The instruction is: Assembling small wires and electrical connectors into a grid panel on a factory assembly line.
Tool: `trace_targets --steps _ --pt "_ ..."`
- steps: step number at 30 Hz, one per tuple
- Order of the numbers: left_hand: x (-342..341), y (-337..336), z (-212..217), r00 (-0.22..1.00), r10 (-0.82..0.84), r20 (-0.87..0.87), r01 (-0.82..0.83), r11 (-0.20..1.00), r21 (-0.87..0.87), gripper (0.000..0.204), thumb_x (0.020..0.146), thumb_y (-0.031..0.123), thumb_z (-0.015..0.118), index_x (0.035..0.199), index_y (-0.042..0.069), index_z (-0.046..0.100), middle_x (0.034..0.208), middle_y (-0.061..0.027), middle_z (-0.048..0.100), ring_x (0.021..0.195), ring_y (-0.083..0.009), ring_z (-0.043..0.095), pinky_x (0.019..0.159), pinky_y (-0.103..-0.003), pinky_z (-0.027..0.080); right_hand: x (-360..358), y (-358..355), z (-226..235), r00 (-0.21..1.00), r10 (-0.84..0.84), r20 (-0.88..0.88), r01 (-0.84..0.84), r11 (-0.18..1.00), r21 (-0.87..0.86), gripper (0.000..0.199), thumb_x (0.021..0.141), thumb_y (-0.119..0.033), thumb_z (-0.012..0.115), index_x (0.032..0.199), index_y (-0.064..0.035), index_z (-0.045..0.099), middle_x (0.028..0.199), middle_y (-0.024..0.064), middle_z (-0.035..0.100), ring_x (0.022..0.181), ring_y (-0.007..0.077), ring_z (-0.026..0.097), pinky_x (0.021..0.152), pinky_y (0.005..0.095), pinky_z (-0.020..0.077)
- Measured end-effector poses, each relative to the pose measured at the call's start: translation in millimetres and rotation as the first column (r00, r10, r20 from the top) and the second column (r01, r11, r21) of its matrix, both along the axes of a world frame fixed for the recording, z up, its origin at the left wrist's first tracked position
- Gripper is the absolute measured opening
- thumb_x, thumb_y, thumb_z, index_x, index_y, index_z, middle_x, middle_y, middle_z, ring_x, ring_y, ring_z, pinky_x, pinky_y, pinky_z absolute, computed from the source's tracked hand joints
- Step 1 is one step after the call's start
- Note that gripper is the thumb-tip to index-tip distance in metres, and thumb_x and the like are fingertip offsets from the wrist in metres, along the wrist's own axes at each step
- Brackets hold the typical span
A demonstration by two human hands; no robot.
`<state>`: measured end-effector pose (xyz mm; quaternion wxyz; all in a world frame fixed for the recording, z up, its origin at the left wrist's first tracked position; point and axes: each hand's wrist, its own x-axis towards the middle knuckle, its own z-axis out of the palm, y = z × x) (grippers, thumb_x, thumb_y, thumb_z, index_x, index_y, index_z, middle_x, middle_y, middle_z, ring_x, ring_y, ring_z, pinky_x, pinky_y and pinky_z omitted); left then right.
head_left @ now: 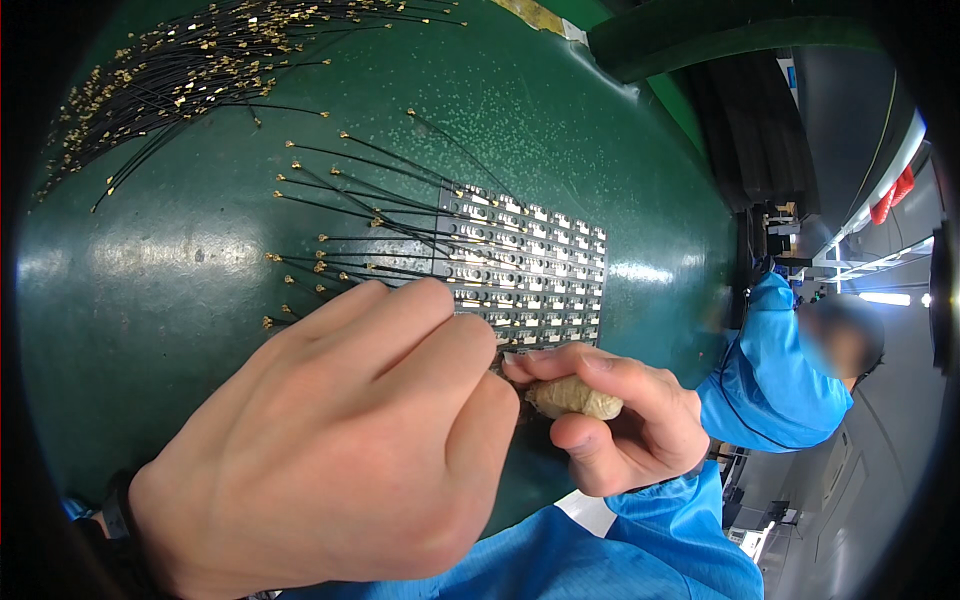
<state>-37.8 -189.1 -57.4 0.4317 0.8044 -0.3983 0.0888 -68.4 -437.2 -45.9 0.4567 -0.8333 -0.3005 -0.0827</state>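
Head view: the left hand (340, 440) fills the lower middle, knuckles up, fingers curled down into a loose fist. Its fingertips press at the panel's near edge, at about 5 o'clock from the panel's centre. Whether anything is pinched under them cannot be told; the fingers hide it.

The right hand (610, 420) sits just at 3 o'clock of the left, almost touching it. Its thumb and forefinger are closed around a tool (575, 398) with a tan, tape-wrapped handle, the tip pointing toward 9 o'clock, at the left fingertips. The tip itself is hidden between the hands.

The panel (530, 265) is a grey grid of small boards lying flat on the green table (180, 270), at 12 o'clock from the hands. Thin black wires (370, 215) with gold ends fan out from the panel's left side toward 9 and 10 o'clock, several lying across its left columns.

A loose heap of the same wires (190, 60) lies at 11 o'clock, well apart from the panel, near the table's far edge.

A blue sleeve (640, 550) covers the right forearm at 5 o'clock. A dark band (118, 510) circles the left wrist at 8 o'clock.

At 3 o'clock, beyond the table's edge, another person in a blue coat (780, 380) is there, near shelving.
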Motion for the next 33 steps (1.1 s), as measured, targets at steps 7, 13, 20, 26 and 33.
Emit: trace_targets --steps 7,13,20,26,33 --pt "-4 0 0 1.000 0.006 -0.003 -0.006 1.000 0.005 0.020 0.071 0.001 0.076 0.088 -0.002 0.067 0.083 -0.0093 0.050 0.073 -0.0250 0.053 0.062 -0.038 0.046 -2 0 -2 1.000 0.004 0.006 -0.004 1.000 0.000 0.047 0.089 -0.012 0.093 0.124 0.0120 0.071 0.106 0.0297 0.081 0.089 0.0327 0.084 0.077 0.0389 0.0691" --pt "-8 2 1 1.000 0.001 0.005 -0.001 1.000 0.008 0.018 0.073 0.002 0.074 0.088 -0.002 0.067 0.082 -0.0091 0.050 0.073 -0.0250 0.053 0.061 -0.038 0.045 -8 2 0 1.000 0.005 0.007 -0.005 1.000 0.003 0.049 0.089 -0.012 0.093 0.125 0.0126 0.071 0.106 0.0298 0.081 0.089 0.0322 0.084 0.076 0.0384 0.0691" --pt "-15 2 2 1.000 0.013 0.000 -0.013 1.000 0.015 0.016 0.075 0.003 0.074 0.088 -0.001 0.066 0.082 -0.0089 0.050 0.073 -0.0247 0.053 0.062 -0.037 0.045 -13 3 2 1.000 -0.005 0.002 0.005 1.000 0.006 0.048 0.089 -0.011 0.092 0.125 0.0129 0.071 0.106 0.0301 0.080 0.089 0.0320 0.084 0.076 0.0383 0.0691" --pt "-16 3 4 1.000 0.008 -0.009 -0.008 1.000 0.015 0.016 0.074 0.003 0.074 0.088 -0.002 0.067 0.082 -0.0090 0.050 0.072 -0.0246 0.052 0.062 -0.038 0.045 -15 2 3 1.000 0.000 -0.006 0.000 1.000 -0.001 0.049 0.089 -0.012 0.093 0.126 0.0128 0.071 0.106 0.0302 0.080 0.090 0.0328 0.084 0.077 0.0390 0.0691" --pt "-13 5 3 1.000 0.014 0.005 -0.014 1.000 0.002 0.017 0.074 0.004 0.074 0.088 -0.002 0.067 0.082 -0.0091 0.050 0.072 -0.0248 0.052 0.061 -0.038 0.045 -12 5 7 1.000 0.014 0.004 -0.014 0.999 -0.046 0.048 0.089 -0.013 0.093 0.123 0.0131 0.070 0.104 0.0310 0.080 0.091 0.0348 0.084 0.077 0.0392 0.0690"
